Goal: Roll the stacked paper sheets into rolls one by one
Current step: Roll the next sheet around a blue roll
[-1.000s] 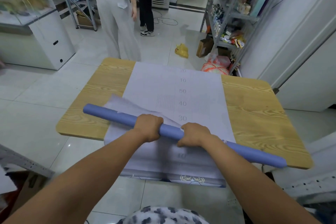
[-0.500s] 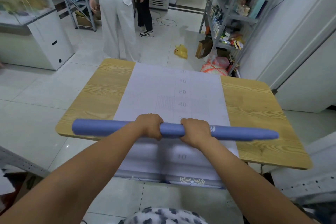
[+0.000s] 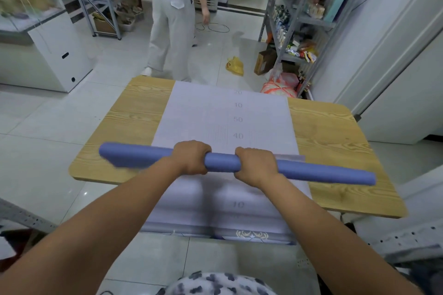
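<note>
A long blue paper roll (image 3: 221, 162) is held across the wooden table (image 3: 333, 151), a little above the stacked paper sheets (image 3: 215, 115). My left hand (image 3: 190, 157) grips the roll left of its middle. My right hand (image 3: 255, 165) grips it just right of the middle. The roll's left end looks blurred and wider; its right end reaches past the stack over bare wood. The pale sheets lie flat along the table's middle and hang over its near edge, with faint printed numbers on top.
A person in white trousers (image 3: 171, 31) stands just beyond the table's far edge. Metal shelves (image 3: 302, 19) with goods stand at the right, a white cabinet (image 3: 60, 55) at the left. A yellow bag (image 3: 236, 66) and a box (image 3: 263, 60) lie on the floor.
The roll swung from slanting to nearly level and rose off the sheets, its loose sheet edge now wound in. Both hands kept their grip. The person behind stepped to the right.
</note>
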